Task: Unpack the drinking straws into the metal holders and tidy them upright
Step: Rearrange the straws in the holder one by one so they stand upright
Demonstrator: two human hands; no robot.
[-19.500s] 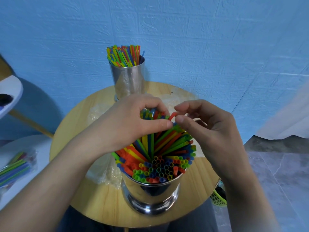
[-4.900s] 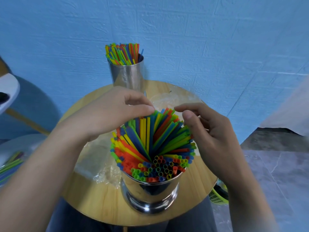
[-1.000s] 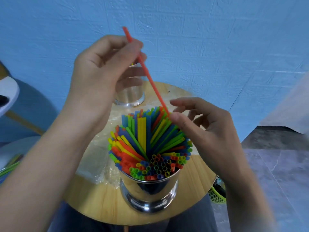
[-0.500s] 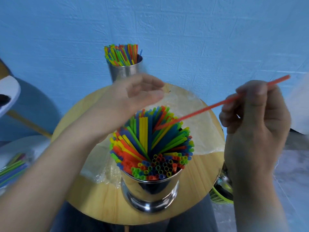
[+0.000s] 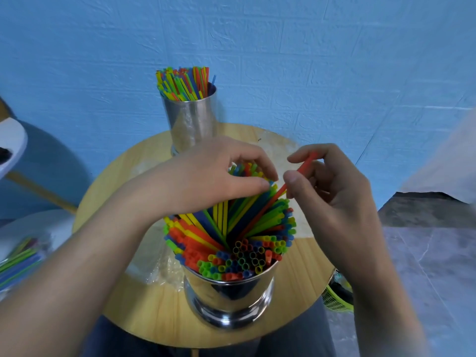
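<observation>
Slotting in a red straw (image 5: 268,202)
My right hand (image 5: 332,191) pinches it; my left hand (image 5: 213,179) grips the other straws (image 5: 226,222) aside for room.

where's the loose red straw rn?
Head view, right of centre: the red straw is pinched in the right hand, slanting down-left into the packed straws of the near holder, beside the left hand.
</observation>
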